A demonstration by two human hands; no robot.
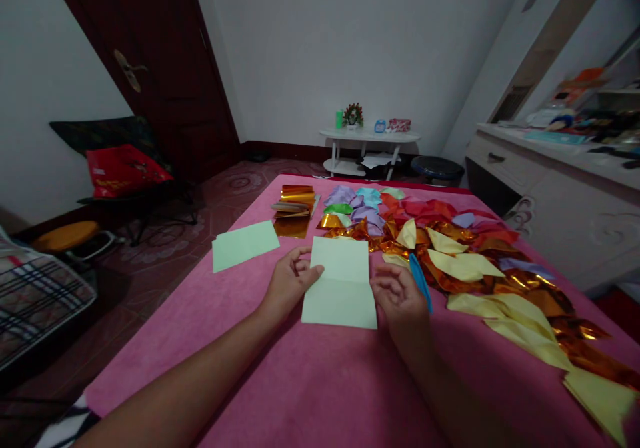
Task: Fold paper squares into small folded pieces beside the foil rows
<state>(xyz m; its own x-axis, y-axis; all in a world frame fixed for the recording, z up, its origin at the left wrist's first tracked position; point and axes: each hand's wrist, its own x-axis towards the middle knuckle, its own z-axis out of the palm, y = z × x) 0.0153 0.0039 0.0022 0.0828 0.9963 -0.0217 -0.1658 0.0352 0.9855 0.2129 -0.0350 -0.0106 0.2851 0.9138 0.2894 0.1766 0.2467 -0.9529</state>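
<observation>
A pale green sheet of paper [343,301], with a crease across its middle, is in front of me over the pink cloth. My left hand [293,278] pinches its left edge, thumb on top and fingers underneath. At the right edge is my right hand [400,295], its fingers curled in and its thumb side against the paper. A narrow blue object [420,281] shows just behind the right hand; its kind, and whether the hand touches it, I cannot tell. More pale green sheets [245,245] lie flat to the left.
Gold foil sheets [295,211] are stacked at the table's far left. Folded yellow papers [465,266], red papers [420,209] and purple papers [367,220] cover the right side. Beyond stand a small white table [367,136], a black stool [437,167] and a cabinet [545,188].
</observation>
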